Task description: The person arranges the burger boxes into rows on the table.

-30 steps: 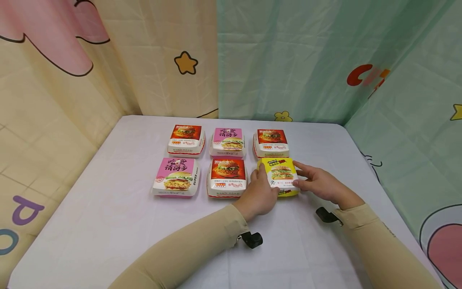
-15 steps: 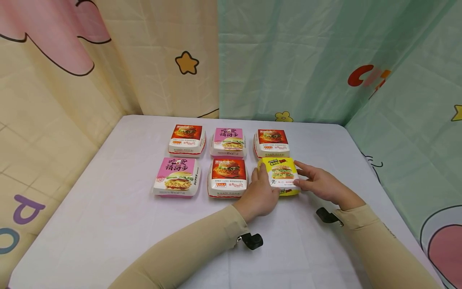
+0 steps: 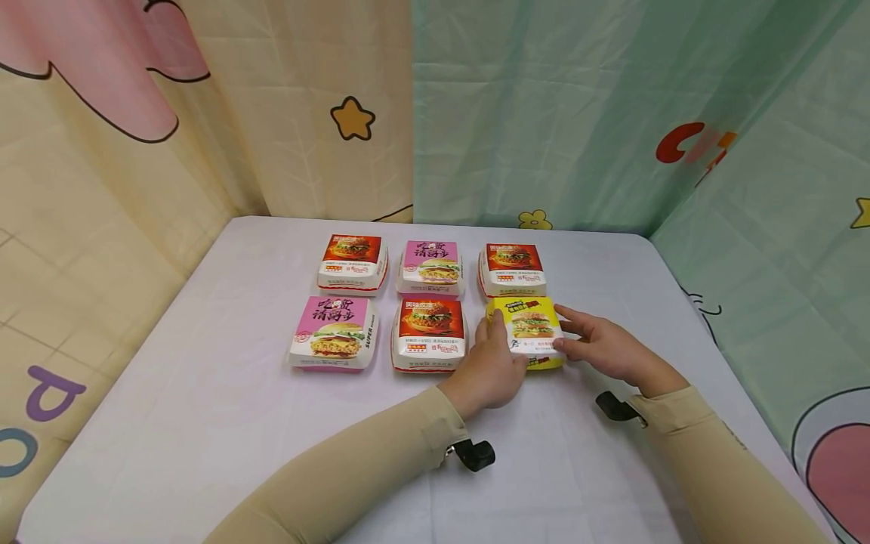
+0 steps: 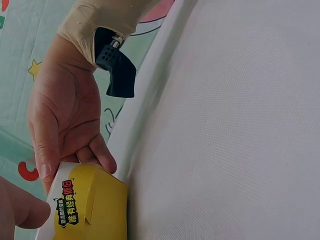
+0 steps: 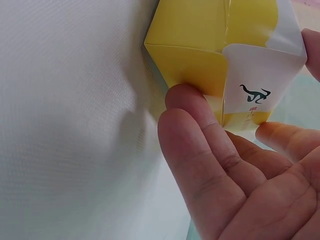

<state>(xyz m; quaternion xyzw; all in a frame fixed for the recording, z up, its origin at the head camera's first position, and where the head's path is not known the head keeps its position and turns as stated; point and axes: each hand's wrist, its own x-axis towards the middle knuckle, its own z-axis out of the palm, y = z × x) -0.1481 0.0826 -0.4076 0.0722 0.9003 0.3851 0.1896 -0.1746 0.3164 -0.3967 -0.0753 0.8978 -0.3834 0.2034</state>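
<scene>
A yellow-and-white burger box (image 3: 533, 323) lies at the right end of the front row. My left hand (image 3: 491, 372) rests against its left side, the thumb near the front edge. From the right, my right hand (image 3: 606, 347) touches the same box with extended fingers and the thumb by the lid edge. In the right wrist view, fairly straight fingers (image 5: 186, 142) lie along the box's white-and-yellow side (image 5: 255, 80). Close to the left hand's outer side sits a red-and-white burger box (image 3: 428, 332); contact with it cannot be told.
A pink burger box (image 3: 333, 332) ends the front row at left. Behind stand a red box (image 3: 352, 264), a pink box (image 3: 430, 267) and another red box (image 3: 511, 269). All lie on a white-covered table (image 3: 204, 393); printed curtains (image 3: 530, 113) hang at its back and sides.
The left hand's thumb has slipped slightly lower along the yellow box's front edge. Otherwise the hands and boxes stay practically in place.
</scene>
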